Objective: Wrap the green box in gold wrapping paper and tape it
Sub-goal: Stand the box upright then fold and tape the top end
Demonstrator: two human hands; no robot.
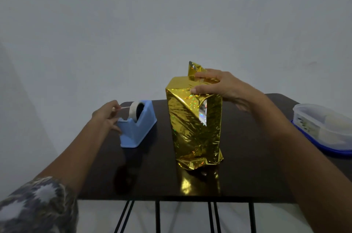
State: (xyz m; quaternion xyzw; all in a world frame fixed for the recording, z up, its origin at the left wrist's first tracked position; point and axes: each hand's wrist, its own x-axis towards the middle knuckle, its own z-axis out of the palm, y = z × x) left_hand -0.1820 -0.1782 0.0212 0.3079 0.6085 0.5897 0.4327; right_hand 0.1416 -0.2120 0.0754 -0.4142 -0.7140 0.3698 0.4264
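Pulling tape one-handed may drag the blue plastic tape dispenser (137,133) off the left edge of the dark glossy table (247,166). The left hand (105,115) pinches the tape end (124,108); the right hand (219,87) clamps the folded top flaps of the gold wrapping paper (194,124) on the upright box, mid-table, its green fully hidden. Slackening that grip would likely let the slick, crinkled holographic foil spring open.

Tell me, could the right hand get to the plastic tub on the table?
Probably yes. The plastic tub sits on the right hand's side, with bare table between them. But that hand grips the gold wrapping paper at the top, so it must let go first.
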